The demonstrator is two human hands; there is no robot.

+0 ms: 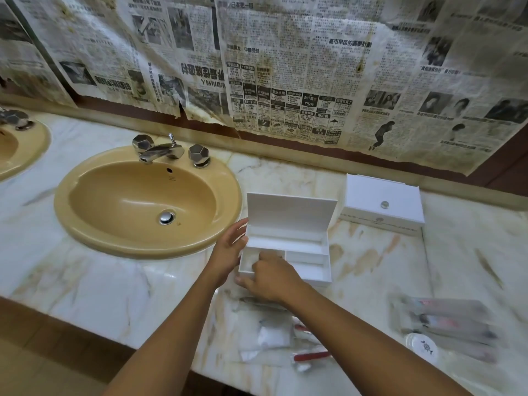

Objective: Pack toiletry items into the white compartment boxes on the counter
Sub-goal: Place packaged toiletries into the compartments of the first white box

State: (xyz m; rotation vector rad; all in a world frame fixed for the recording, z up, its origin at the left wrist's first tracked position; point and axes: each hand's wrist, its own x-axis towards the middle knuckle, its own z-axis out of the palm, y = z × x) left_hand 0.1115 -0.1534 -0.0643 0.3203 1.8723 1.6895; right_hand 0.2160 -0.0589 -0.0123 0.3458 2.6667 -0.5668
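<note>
Open white compartment box (288,247), lid up, sits on marble counter (371,267) at centre, just beside the tan oval sink (143,201) at 9 o'clock. Left hand (228,247) lies flat against the box's left wall, fingers straight and released. Right hand (268,277) reaches into the front-left compartment, fingers curled down; cannot tell if they hold anything. Second white box (383,204), closed, at 2 o'clock. Blurred plastic-wrapped toiletry packets (445,324) at 4 o'clock, more packets (274,338) at 6 o'clock, round white lidded jar (423,347) near them.
</note>
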